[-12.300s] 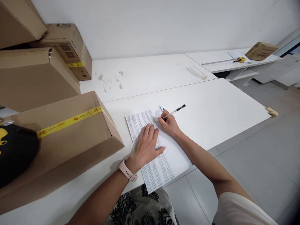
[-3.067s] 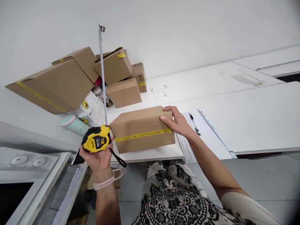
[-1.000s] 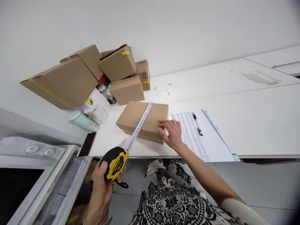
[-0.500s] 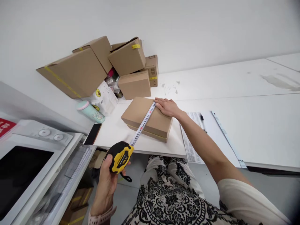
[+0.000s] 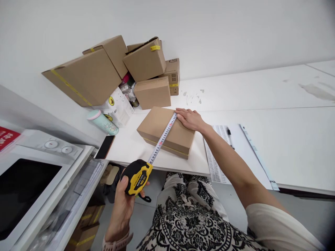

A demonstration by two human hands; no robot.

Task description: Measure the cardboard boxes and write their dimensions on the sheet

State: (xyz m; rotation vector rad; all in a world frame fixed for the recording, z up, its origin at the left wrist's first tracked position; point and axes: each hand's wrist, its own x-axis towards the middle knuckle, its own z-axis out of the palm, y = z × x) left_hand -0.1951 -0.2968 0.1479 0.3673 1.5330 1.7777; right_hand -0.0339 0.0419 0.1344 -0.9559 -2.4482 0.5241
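Single head-worn view, facing forward and down, near the hands [image 5: 193, 120]

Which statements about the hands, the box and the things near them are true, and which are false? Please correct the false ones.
1. The left hand holds the tape measure. True.
2. The right hand is apart from the box. False: it rests on top of it.
3. The blade lies across the box. True.
4. The tape measure is all red. False: it is yellow and black.
5. The pen lies on the paper. True.
6. In the picture, the paper is left of the box. False: it is to the right.
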